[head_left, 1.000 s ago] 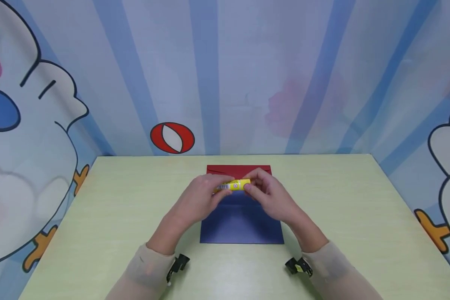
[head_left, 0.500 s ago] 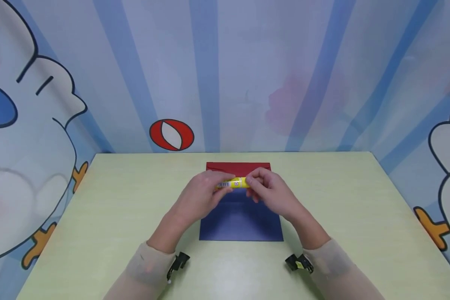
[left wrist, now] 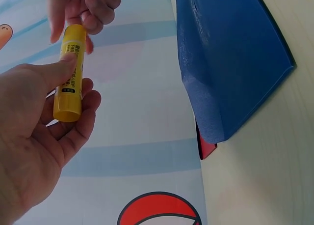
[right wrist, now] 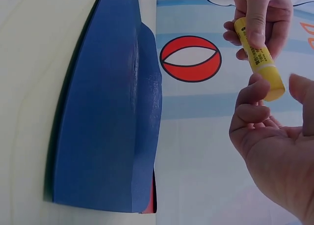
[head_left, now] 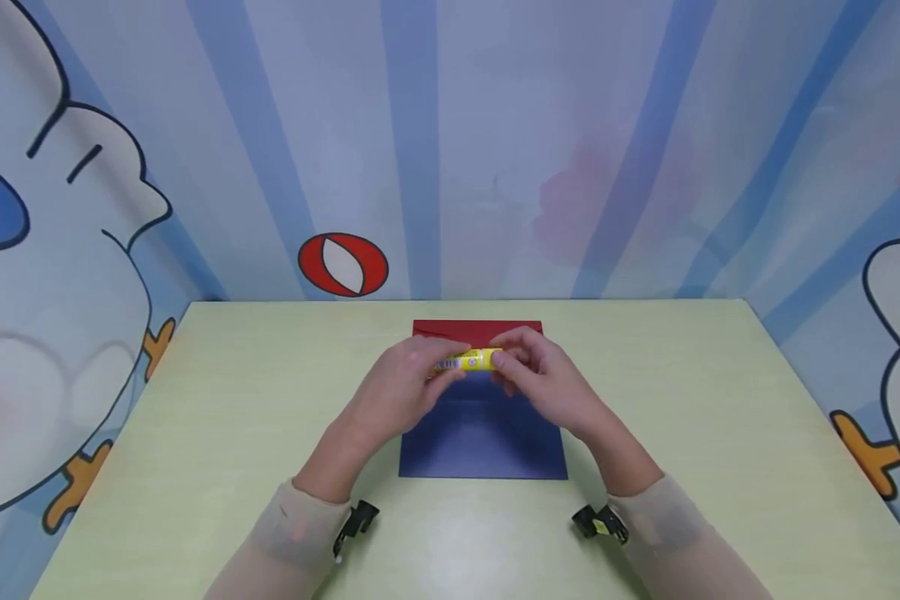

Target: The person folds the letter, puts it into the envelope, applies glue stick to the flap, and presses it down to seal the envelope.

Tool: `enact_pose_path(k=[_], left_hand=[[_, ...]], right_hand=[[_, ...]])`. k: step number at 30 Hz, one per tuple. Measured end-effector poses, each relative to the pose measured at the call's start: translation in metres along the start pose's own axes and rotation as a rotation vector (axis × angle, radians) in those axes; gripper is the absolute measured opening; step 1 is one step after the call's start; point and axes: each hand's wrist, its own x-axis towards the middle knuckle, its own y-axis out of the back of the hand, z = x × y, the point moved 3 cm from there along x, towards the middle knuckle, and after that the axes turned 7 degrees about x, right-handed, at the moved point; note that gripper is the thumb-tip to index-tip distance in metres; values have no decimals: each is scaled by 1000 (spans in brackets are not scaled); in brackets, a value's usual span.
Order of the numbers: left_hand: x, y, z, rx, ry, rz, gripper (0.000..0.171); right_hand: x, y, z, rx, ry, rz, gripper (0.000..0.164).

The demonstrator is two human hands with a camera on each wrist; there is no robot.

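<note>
A yellow glue stick (head_left: pixel 471 360) with a white band is held level above the table, in front of me. My left hand (head_left: pixel 401 379) grips its left part, thumb on the label in the left wrist view. At the other end is my right hand (head_left: pixel 543 375); its curled index finger touches the yellow end, while the thumb stands slightly apart in the right wrist view. Below both hands lies a blue envelope (head_left: pixel 483 442) with a raised, creased flap (right wrist: pixel 147 107). A red envelope (head_left: pixel 480 331) shows past its far edge, otherwise mostly covered.
The pale table (head_left: pixel 270 400) extends on both sides of the envelopes. Behind it rises a printed blue wall (head_left: pixel 487 150) with cartoon figures. A small black camera mount (head_left: pixel 356 525) sits at the left sleeve, another black mount (head_left: pixel 600 523) at the right one.
The right thumb and fingers have shifted around the glue stick's end, and the left hand keeps its grip. The whole scene has moved slightly upward in the head view. The envelopes stay put.
</note>
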Motion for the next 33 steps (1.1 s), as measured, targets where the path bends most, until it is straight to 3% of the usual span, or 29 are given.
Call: enact_pose_path(k=[6, 17, 25, 29, 33], left_hand=[[-1, -2, 1, 2, -9, 4, 39], [-1, -1, -1, 2, -25, -21, 41], [-1, 0, -1, -28, 5, -47, 41], [-1, 1, 0, -40, 15, -42, 41], [0, 1, 1, -48, 8, -22, 40]], right_hand=[[-2, 0, 1, 58, -72, 7, 33], [0, 0, -1, -20, 48, -12, 16], [-1, 0, -2, -36, 106, -15, 18], [-1, 1, -3, -38, 67, -11, 27], [-1, 1, 0, 27, -46, -6, 35]])
